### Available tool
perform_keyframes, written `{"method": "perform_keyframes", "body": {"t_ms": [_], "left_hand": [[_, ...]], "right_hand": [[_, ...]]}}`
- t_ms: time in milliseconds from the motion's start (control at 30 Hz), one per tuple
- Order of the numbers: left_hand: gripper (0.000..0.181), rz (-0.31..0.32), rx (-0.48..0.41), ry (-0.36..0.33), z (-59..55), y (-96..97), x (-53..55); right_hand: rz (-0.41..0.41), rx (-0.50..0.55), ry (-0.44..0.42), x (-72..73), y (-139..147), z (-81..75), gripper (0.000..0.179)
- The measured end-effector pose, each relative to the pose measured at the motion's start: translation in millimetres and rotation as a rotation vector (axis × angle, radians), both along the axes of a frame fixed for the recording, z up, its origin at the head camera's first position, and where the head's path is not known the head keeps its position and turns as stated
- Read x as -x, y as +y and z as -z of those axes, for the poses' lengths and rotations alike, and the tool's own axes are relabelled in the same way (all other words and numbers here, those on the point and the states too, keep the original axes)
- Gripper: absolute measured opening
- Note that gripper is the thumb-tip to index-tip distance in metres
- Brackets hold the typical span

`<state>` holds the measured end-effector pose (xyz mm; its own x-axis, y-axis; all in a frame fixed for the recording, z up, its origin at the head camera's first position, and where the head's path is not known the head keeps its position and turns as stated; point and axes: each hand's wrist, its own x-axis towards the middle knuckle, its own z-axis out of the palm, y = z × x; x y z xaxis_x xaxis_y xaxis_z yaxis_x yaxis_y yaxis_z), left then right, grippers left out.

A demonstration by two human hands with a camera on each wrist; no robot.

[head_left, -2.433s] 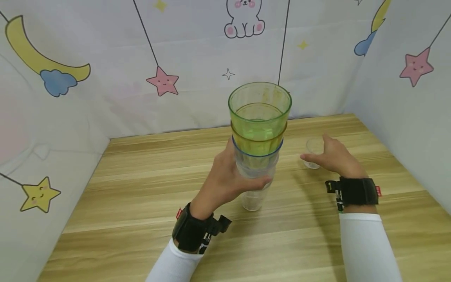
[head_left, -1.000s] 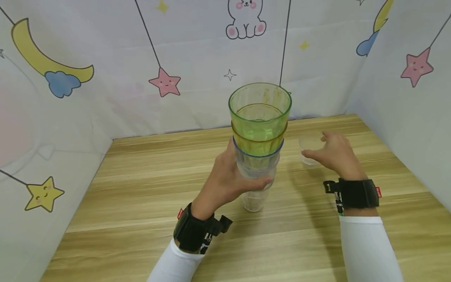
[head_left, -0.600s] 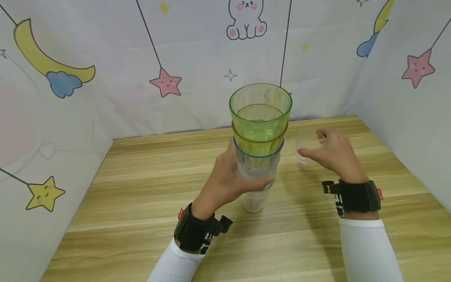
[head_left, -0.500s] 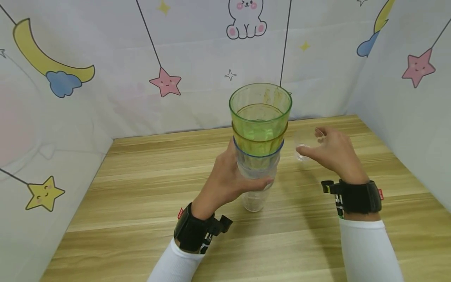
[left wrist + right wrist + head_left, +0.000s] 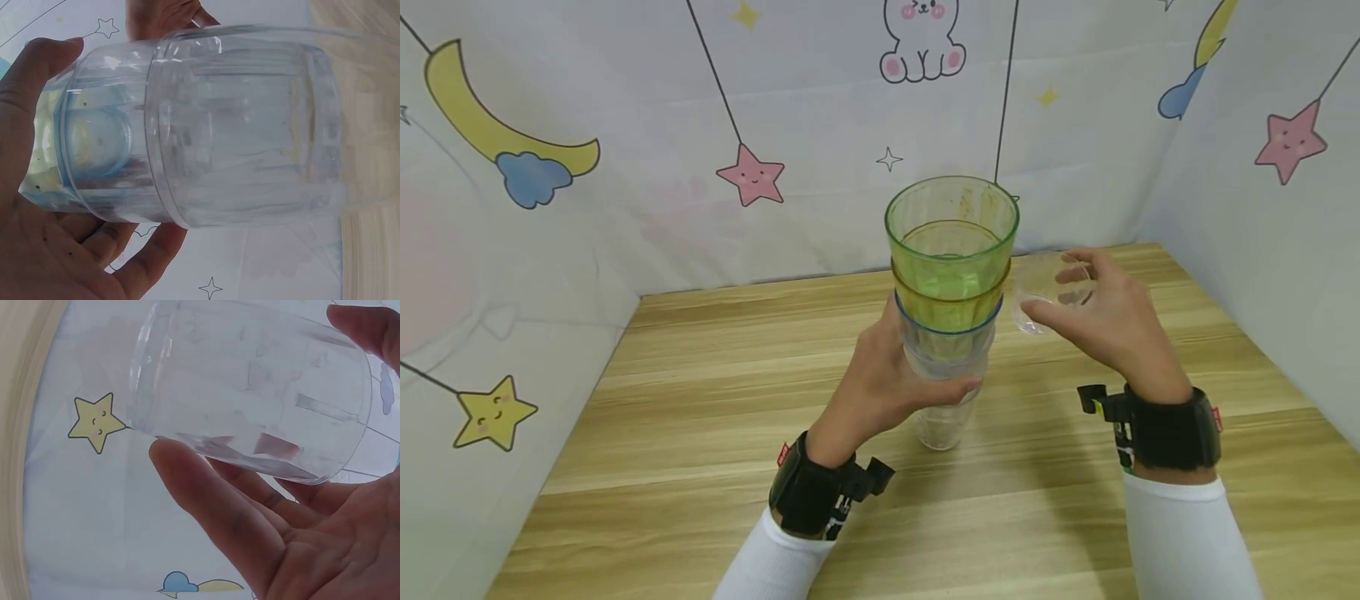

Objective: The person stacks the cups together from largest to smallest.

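Observation:
My left hand [image 5: 883,379] grips a tall stack of nested cups in the middle of the head view. At its top is a green cup [image 5: 953,271]; below come a yellow cup [image 5: 951,312], a blue-rimmed cup [image 5: 951,343] and clear cups [image 5: 942,425] at the bottom. Ribbed clear walls fill the left wrist view, the thumb and fingers wrapped round them. To the right, my right hand [image 5: 1116,321] holds a separate clear cup [image 5: 1033,312], mouth up, between thumb and fingers. The right wrist view shows this clear cup [image 5: 250,381] held off the table.
Under both hands lies a wood-grain table [image 5: 700,400]. White cloth walls [image 5: 820,100] printed with stars, moons and a bear enclose its back and sides. Both wrists carry black straps with small cameras.
My right hand has moved the clear cup leftward and up from the table, closer to the stack. The left hand and its stack have stayed nearly still.

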<state>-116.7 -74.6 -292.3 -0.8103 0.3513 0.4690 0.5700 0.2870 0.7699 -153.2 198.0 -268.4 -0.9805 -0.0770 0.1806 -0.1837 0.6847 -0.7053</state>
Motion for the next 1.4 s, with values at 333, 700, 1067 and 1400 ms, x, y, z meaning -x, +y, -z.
{"method": "perform_keyframes", "body": {"t_ms": [333,700,1067,1400], "left_hand": [[0.093,-0.009,0.005,0.008,-0.5,-1.2,-0.8],[0.092,-0.022,0.023,0.017,-1.7,0.3,0.5],[0.093,-0.003,0.015,-0.003,-0.8,0.6,-0.3],[0.091,0.014,-0.005,-0.002,-1.3,0.2,0.0]], "right_hand": [[0.021,0.064,0.123,-10.0,-8.4,-6.2,0.081],[0.006,0.194,0.305,-18.2,-18.5,-13.7,0.076],[-0.005,0.227,0.390,-20.1,-23.8,-24.3,0.067],[-0.018,0.279,0.542,-19.4,-24.8,-46.4,0.059]]}}
